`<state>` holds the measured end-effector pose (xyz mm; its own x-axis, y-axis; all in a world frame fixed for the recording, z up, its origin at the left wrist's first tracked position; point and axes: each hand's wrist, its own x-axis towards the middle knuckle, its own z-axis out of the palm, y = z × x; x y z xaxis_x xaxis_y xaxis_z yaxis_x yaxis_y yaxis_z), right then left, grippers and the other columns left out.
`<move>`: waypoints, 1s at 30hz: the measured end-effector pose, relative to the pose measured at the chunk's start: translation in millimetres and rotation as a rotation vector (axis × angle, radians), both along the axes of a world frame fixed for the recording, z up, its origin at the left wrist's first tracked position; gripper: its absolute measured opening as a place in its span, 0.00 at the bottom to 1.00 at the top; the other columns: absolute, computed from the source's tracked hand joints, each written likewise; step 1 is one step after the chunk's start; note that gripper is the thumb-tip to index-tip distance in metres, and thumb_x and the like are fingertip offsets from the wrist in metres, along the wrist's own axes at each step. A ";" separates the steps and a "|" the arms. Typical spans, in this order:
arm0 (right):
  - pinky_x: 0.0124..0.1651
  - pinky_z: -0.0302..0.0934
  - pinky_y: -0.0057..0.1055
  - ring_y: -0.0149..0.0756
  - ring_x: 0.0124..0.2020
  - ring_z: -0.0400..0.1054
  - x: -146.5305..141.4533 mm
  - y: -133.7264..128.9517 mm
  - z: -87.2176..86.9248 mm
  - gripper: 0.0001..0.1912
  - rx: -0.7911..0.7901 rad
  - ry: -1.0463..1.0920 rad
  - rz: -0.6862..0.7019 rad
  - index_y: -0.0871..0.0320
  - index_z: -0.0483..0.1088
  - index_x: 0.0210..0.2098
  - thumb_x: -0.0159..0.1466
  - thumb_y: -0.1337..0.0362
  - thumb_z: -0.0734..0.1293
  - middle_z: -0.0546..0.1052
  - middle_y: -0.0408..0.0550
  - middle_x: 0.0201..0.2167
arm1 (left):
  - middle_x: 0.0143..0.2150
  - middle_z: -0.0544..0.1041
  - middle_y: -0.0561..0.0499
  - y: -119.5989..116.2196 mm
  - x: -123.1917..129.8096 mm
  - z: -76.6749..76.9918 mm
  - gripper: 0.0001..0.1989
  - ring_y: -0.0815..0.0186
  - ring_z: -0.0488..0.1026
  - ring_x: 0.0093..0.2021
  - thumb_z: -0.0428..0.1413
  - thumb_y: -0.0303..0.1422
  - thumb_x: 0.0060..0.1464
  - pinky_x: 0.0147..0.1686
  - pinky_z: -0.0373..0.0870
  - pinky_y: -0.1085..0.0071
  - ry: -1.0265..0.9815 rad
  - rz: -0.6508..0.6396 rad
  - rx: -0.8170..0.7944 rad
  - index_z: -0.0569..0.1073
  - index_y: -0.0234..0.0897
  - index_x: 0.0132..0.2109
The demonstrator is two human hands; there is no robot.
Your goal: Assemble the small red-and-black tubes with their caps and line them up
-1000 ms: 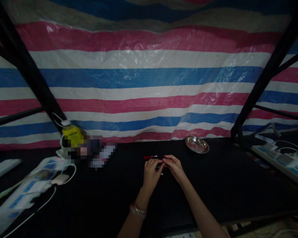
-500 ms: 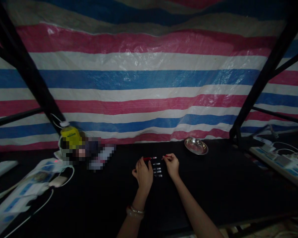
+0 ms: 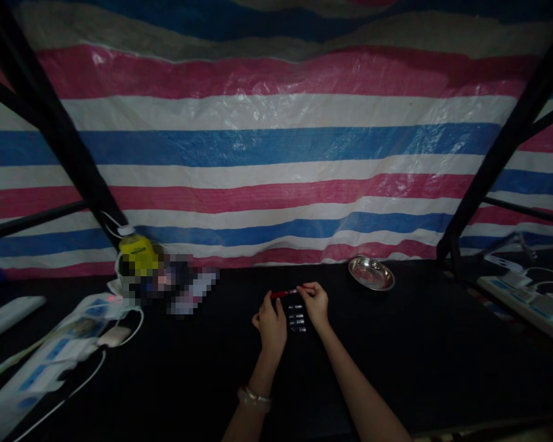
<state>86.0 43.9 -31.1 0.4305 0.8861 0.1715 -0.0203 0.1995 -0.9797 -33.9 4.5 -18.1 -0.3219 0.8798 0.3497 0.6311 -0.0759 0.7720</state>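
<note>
fingers of my left hand (image 3: 271, 325) grip a red tube (image 3: 280, 294) just beyond the row of silver-tipped pieces (image 3: 297, 317). past that row too, my right hand (image 3: 316, 305) pinches a small red piece (image 3: 308, 286) by the tube's silver end.

A second ago the fingertips of your hands met over the row of small silver pieces (image 3: 297, 316), partly hiding it; now all four pieces show. Your left hand (image 3: 271, 326) has drawn off to the row's left, and its thumb and fingertips have closed on the red end of the pen-like stick (image 3: 279, 294) beyond the row. Your right hand (image 3: 317, 306), apart to the row's right half a second ago, has brought its small red piece (image 3: 309, 285) to the stick's silver end.
</note>
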 end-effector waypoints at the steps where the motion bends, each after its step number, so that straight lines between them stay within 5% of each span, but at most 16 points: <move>1: 0.32 0.61 0.30 0.36 0.26 0.70 -1.3 0.1 0.6 0.15 0.011 0.036 0.002 0.57 0.68 0.27 0.45 0.55 0.72 0.75 0.43 0.21 | 0.46 0.73 0.37 0.7 -1.0 -0.7 0.17 0.54 0.70 0.48 0.45 0.33 0.57 0.48 0.61 0.51 -0.042 -0.015 0.058 0.67 0.32 0.51; 8: 0.34 0.61 0.31 0.35 0.27 0.70 -5.6 -6.6 10.2 0.17 0.093 0.148 -0.028 0.58 0.68 0.29 0.47 0.53 0.72 0.76 0.44 0.23 | 0.42 0.71 0.43 -0.9 -4.6 1.9 0.14 0.61 0.72 0.43 0.48 0.36 0.56 0.44 0.70 0.62 -0.264 -0.076 0.327 0.71 0.35 0.46; 22: 0.39 0.61 0.33 0.37 0.33 0.69 -13.1 -26.7 32.4 0.13 0.234 -0.011 -0.070 0.58 0.72 0.32 0.53 0.55 0.68 0.76 0.48 0.30 | 0.39 0.76 0.42 1.0 -4.9 12.2 0.20 0.63 0.75 0.38 0.52 0.44 0.51 0.41 0.71 0.66 -0.596 -0.156 0.249 0.74 0.31 0.39; 30: 0.46 0.61 0.39 0.40 0.38 0.69 -17.4 -41.8 38.9 0.09 0.512 -0.394 -0.103 0.52 0.74 0.37 0.57 0.64 0.66 0.77 0.48 0.35 | 0.39 0.78 0.43 8.1 -10.6 5.8 0.19 0.63 0.74 0.38 0.56 0.43 0.47 0.37 0.70 0.68 -0.838 -0.179 0.135 0.75 0.32 0.39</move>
